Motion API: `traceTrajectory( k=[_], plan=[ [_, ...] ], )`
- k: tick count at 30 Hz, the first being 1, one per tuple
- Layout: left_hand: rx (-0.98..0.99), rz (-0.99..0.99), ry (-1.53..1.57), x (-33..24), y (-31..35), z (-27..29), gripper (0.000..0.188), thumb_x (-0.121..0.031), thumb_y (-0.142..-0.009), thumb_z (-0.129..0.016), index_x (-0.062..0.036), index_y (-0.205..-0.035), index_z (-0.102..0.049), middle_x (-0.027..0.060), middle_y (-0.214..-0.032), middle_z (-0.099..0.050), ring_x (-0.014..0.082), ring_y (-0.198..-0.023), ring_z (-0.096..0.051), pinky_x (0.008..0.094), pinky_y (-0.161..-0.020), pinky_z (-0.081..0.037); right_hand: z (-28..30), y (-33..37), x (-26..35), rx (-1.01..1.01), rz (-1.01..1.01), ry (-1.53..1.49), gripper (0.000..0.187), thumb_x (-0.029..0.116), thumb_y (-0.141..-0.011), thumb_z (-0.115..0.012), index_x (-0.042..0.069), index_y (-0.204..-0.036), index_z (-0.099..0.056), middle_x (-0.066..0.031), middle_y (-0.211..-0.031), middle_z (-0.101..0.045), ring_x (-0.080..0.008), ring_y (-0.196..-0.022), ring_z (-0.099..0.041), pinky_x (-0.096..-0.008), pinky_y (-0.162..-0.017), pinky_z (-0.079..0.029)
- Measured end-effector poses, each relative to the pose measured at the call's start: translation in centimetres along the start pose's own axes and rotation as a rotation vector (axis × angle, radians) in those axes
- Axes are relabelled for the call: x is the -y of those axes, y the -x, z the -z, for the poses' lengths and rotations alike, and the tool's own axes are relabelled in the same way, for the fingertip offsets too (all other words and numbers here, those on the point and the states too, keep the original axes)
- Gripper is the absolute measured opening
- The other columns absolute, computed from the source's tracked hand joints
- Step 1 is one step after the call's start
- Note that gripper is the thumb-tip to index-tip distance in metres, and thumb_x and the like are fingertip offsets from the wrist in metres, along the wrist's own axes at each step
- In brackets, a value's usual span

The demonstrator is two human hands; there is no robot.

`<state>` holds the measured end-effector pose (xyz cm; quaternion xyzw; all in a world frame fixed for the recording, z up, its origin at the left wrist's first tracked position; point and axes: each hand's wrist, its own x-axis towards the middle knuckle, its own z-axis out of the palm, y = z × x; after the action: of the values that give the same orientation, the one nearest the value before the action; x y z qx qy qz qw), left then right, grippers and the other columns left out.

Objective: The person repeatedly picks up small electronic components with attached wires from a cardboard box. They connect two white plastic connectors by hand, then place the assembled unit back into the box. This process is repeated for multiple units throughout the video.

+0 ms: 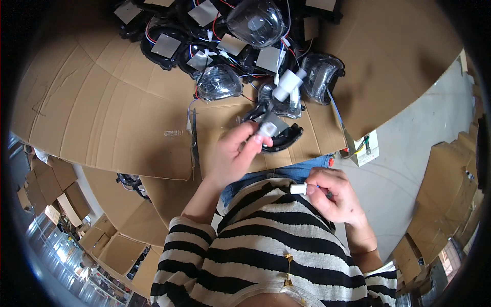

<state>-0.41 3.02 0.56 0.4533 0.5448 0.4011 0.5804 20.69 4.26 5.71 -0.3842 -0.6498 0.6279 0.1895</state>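
Note:
My left hand point(232, 156) is raised over the cardboard, its thumb and fingers pinched on a small whitish piece point(267, 129), blurred. A dark strip runs up from that piece toward a white cylinder point(288, 85) with a grey end; whether they are joined I cannot tell. Just beyond the fingertips lies a black lamp housing point(286, 138) with a grey plate. Close to my striped shirt, my right hand point(335, 197) is closed on a white plug connector point(298, 189), which sticks out leftward from its fingertips. A bit of wire shows by those fingers.
Several lamp units with grey plates point(167, 46), clear lenses point(219, 82) and loose coloured wires crowd the far side of an open cardboard box point(102, 102). A small white box point(365, 148) with wires stands at the right. More cardboard boxes point(120, 253) are at lower left.

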Motion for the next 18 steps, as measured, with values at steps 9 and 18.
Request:
traceTrajectory(
  k=[9, 18],
  plan=[
    [0.130, -0.256, -0.363, 0.4, 1.4, -1.8, 0.016, -0.001, -0.079, -0.046, 0.0038, -0.093, -0.053, 0.0121, -0.084, -0.059, 0.0180, -0.076, -0.059, 0.0267, -0.066, -0.045, 0.5, -0.1, -0.1, -0.166, 0.037, -0.001, 0.005, 0.004, -0.075, -0.049, 0.000, -0.072, -0.050, -0.0061, -0.058, -0.045, -0.0150, -0.046, -0.041, -0.0262, -0.043, -0.030],
    [0.072, -0.353, -0.443, 0.1, 0.9, -1.8, 0.016, 0.000, -0.070, -0.055, 0.0006, -0.086, -0.056, 0.0102, -0.072, -0.056, 0.0248, -0.061, -0.051, 0.0323, -0.057, -0.041, 0.1, -0.8, -0.7, -0.266, -0.019, 0.188, 0.009, 0.007, -0.076, -0.050, -0.001, -0.071, -0.052, -0.0119, -0.060, -0.050, -0.0238, -0.051, -0.049, -0.0307, -0.047, -0.036]
  ],
)
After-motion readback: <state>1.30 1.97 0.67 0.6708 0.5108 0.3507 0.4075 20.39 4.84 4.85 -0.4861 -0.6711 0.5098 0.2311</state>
